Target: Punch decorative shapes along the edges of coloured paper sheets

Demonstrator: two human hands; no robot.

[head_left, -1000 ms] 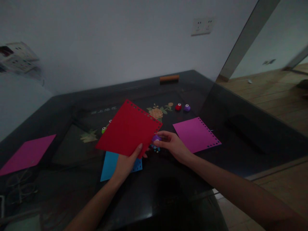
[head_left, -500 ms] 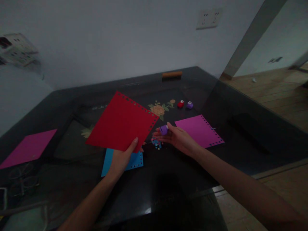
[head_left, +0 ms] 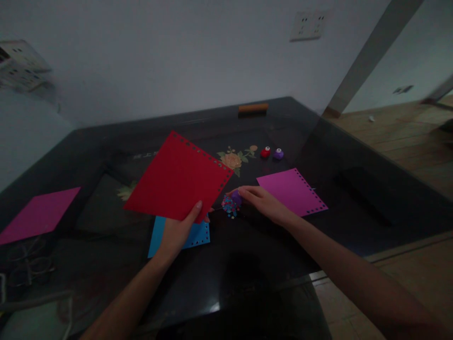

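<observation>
My left hand (head_left: 182,225) grips a red paper sheet (head_left: 179,177) by its lower corner, thumb on top, and holds it above the table. Punched holes line two edges of the sheet. Between the fingers of my right hand (head_left: 260,202) is a small purple craft punch (head_left: 236,197), partly hidden. Just under it lies a pile of tiny red and blue paper cutouts (head_left: 230,206). A blue sheet (head_left: 198,234) with holes along its edges lies partly beneath my left hand. Right of my right hand is a pink sheet (head_left: 292,191), also punched along two edges.
A red punch (head_left: 265,152) and another purple punch (head_left: 278,154) stand further back on the dark glossy table (head_left: 318,245). An orange-brown bar (head_left: 253,108) lies near the wall. Another pink sheet (head_left: 40,213) and scissors (head_left: 30,264) are at the left.
My right hand has turned and moved slightly left and down, bringing the purple punch over the pile of cutouts. The red sheet stays nearly where it was in my left hand.
</observation>
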